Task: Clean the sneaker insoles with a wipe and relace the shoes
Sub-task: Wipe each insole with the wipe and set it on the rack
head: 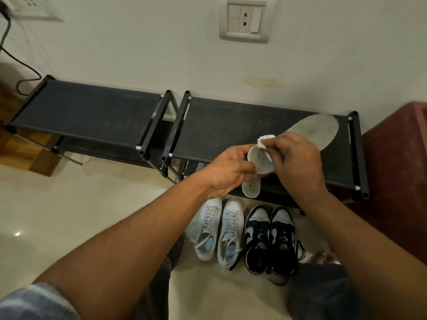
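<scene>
My left hand (227, 170) grips a white insole (254, 175) around its middle, bending it, with its heel end hanging down. My right hand (298, 161) pinches a white wipe (335, 140) against the upper part of that insole. A second, greyish insole (318, 130) lies on the right black shoe rack (231, 125), partly hidden behind my right hand. On the floor below stand a pair of white sneakers (217, 229) with loose laces and a pair of black-and-white sneakers (270, 239) with black laces trailing.
A second black rack (85, 109) stands to the left against the wall. A dark red cabinet (397, 169) is at the right. A wall socket (245, 20) sits above, and a black cable (13, 56) hangs at far left. My knees are at the bottom edge.
</scene>
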Available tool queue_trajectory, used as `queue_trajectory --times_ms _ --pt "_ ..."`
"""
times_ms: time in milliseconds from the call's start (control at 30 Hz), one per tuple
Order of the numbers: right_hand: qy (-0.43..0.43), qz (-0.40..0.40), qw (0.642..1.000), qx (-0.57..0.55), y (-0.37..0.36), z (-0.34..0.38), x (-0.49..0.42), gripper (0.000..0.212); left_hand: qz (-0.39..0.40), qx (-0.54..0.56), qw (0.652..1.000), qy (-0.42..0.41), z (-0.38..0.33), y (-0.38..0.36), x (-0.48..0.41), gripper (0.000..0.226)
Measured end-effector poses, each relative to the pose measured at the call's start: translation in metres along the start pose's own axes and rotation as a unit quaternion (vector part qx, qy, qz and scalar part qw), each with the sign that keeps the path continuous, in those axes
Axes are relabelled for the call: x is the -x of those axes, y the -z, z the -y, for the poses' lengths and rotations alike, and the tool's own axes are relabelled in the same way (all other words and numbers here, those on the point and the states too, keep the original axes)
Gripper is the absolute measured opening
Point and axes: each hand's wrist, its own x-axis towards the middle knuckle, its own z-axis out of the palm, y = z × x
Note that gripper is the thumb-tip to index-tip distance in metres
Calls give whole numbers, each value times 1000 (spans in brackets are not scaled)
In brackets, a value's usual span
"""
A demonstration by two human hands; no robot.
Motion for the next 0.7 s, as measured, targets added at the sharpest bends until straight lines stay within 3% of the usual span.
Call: queue_trajectory --times_ms 133,267,400,567,700 --pt "118 50 992 -1 -8 21 13 19 -13 0 1000 -11 2 3 4 44" --pt "-9 -5 1000 3 1 -3 0 20 -13 -4 1000 -9 -3 0 1 52" --pt "112 47 992 23 -6 20 12 24 -61 34 997 -18 -3 3 1 56" --pt "-24 -17 999 13 3 -10 -1 21 -107 41 993 -5 -8 4 -3 56" --pt "81 30 996 3 -6 10 10 20 -134 46 990 7 -5 5 -1 52"
